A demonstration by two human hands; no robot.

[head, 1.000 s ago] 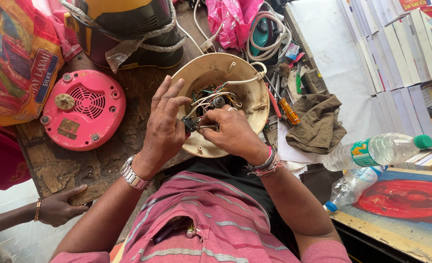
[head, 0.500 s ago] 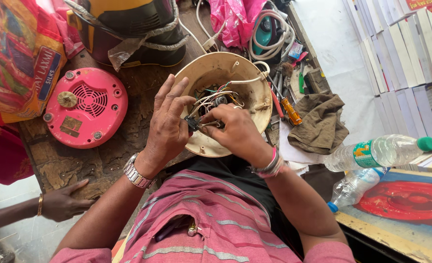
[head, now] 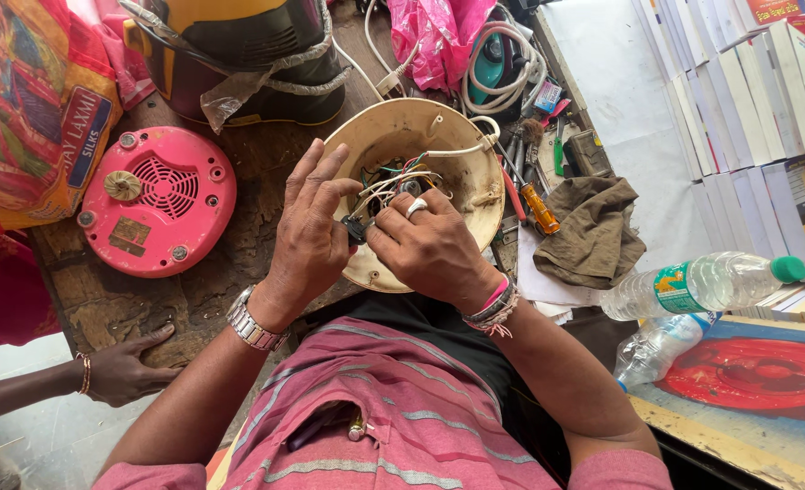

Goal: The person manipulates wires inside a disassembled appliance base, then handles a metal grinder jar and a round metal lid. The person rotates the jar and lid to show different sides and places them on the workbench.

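Observation:
A round cream appliance base point(head: 393, 136) lies open-side up on the worn wooden bench, with a tangle of coloured wires point(head: 391, 181) inside it. My left hand point(head: 307, 236), a metal watch on its wrist, pinches a small black part point(head: 355, 229) between thumb and forefinger at the near rim, its other fingers spread upward. My right hand point(head: 429, 249), with a ring and wrist bands, closes on the same black part and its wires from the right. Both hands meet over the base's near side.
A pink round vented cover point(head: 153, 213) lies to the left. Another person's hand point(head: 126, 367) rests on the bench edge. An orange-handled screwdriver point(head: 540, 209), a brown rag point(head: 597, 231), two plastic bottles point(head: 702, 283) and stacked boxes point(head: 747, 82) are on the right. A plastic-wrapped yellow appliance point(head: 239, 54) stands behind.
Both hands stay on the black part. My left hand's free fingers have lifted and spread. The other person's hand has shifted slightly along the bench edge.

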